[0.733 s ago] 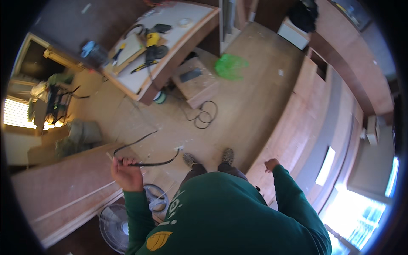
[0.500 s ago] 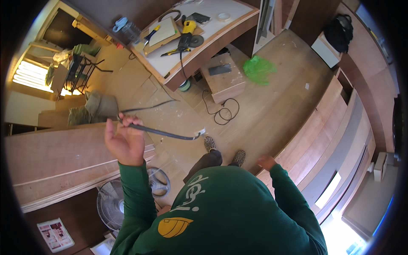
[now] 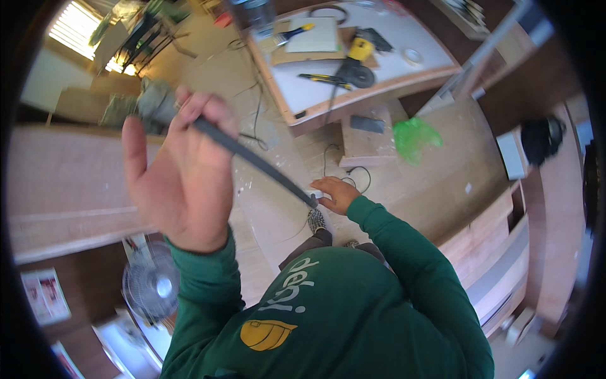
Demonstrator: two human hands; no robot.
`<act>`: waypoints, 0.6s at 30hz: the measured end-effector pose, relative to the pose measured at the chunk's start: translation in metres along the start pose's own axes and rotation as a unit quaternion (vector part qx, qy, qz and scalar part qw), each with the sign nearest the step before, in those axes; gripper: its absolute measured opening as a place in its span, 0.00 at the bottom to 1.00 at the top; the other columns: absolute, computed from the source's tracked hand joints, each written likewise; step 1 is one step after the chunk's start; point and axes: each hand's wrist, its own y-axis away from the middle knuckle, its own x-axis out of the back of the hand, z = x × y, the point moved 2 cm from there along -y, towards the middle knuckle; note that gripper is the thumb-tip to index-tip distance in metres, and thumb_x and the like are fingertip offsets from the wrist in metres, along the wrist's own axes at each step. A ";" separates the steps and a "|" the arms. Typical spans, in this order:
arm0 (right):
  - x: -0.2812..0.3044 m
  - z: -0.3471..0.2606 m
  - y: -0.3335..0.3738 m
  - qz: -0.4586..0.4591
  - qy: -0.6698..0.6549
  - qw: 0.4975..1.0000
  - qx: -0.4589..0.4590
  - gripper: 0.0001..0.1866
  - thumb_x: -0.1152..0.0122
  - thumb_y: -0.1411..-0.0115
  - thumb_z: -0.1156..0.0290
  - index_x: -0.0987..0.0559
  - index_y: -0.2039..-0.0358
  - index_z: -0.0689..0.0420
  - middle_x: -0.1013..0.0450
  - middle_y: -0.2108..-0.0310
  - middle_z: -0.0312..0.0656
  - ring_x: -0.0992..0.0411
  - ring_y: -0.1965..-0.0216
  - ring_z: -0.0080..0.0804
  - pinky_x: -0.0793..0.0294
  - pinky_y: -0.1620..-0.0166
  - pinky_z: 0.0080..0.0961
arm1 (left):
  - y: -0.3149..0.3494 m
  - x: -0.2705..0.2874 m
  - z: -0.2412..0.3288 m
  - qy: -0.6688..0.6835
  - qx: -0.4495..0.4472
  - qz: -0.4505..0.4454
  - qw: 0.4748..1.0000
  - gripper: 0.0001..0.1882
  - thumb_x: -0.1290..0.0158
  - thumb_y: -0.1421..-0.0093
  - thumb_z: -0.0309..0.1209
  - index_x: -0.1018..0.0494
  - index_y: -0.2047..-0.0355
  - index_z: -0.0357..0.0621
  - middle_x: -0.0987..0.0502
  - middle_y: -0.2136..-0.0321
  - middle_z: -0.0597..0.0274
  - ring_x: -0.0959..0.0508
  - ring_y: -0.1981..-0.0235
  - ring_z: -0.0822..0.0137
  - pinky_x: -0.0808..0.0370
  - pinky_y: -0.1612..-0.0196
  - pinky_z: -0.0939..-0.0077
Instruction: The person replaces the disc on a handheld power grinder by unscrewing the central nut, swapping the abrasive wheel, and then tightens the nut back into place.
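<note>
A long dark grey flat strip (image 3: 259,159) slants across the middle of the view. My left hand (image 3: 186,174) is raised close to the camera, palm showing, with its bent fingers closed on the strip's upper part and the thumb standing free. My right hand (image 3: 341,194) is at the strip's lower end, above my shoe. Its thumb and fingers close around a small white piece (image 3: 315,194) there; whether that piece is attached to the strip I cannot tell.
Ahead, a white-topped table (image 3: 391,74) carries a yellow and black angle grinder (image 3: 361,49), a paintbrush (image 3: 297,31) and a tape roll (image 3: 413,57). Beside it are a wooden box (image 3: 363,144), a green plastic bag (image 3: 416,140) and a black cable (image 3: 360,178). A fan (image 3: 148,278) stands left.
My left hand has come up closer to the camera with the strip. My right hand has moved from the right side to the strip's lower end. The view has shifted.
</note>
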 end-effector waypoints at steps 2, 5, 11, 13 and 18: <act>0.005 -0.011 -0.018 -0.072 -0.029 0.997 -0.023 0.21 0.38 0.41 0.58 0.23 0.51 0.56 0.25 0.57 0.46 0.28 0.55 0.47 0.29 0.52 0.38 | -0.020 0.008 0.016 -0.019 -0.048 0.000 0.999 0.28 0.51 0.38 0.36 0.44 0.47 0.24 0.39 0.55 0.47 0.38 0.47 0.52 0.44 0.37 0.56; 0.015 -0.030 -0.039 -0.202 -0.104 0.972 -0.069 0.18 0.39 0.39 0.57 0.21 0.57 0.57 0.24 0.71 0.43 0.26 0.67 0.36 0.28 0.62 0.32 | -0.055 0.033 0.052 -0.129 -0.140 0.057 0.980 0.31 0.52 0.36 0.38 0.46 0.45 0.23 0.40 0.46 0.39 0.41 0.39 0.45 0.52 0.30 0.50; 0.010 -0.028 -0.055 -0.347 -0.319 0.879 -0.075 0.19 0.39 0.37 0.55 0.19 0.66 0.61 0.26 0.76 0.35 0.30 0.73 0.21 0.29 0.66 0.22 | 0.002 0.139 0.063 -0.396 -0.282 0.280 0.828 0.32 0.50 0.36 0.43 0.42 0.39 0.32 0.36 0.42 0.45 0.38 0.38 0.53 0.43 0.35 0.55; 0.007 -0.021 -0.071 -0.403 -0.355 0.835 -0.121 0.19 0.41 0.36 0.55 0.20 0.66 0.62 0.24 0.74 0.37 0.27 0.73 0.23 0.27 0.65 0.22 | 0.061 0.153 0.026 -0.400 -0.293 0.289 0.819 0.30 0.50 0.36 0.45 0.38 0.42 0.34 0.32 0.43 0.49 0.34 0.40 0.56 0.40 0.37 0.56; 0.012 -0.016 -0.068 -0.527 -0.421 0.708 -0.209 0.19 0.45 0.33 0.56 0.23 0.61 0.63 0.21 0.67 0.46 0.22 0.70 0.31 0.21 0.61 0.29 | 0.209 0.164 -0.140 -0.451 -0.151 0.254 0.842 0.26 0.53 0.33 0.42 0.34 0.43 0.34 0.23 0.53 0.50 0.22 0.52 0.58 0.28 0.48 0.65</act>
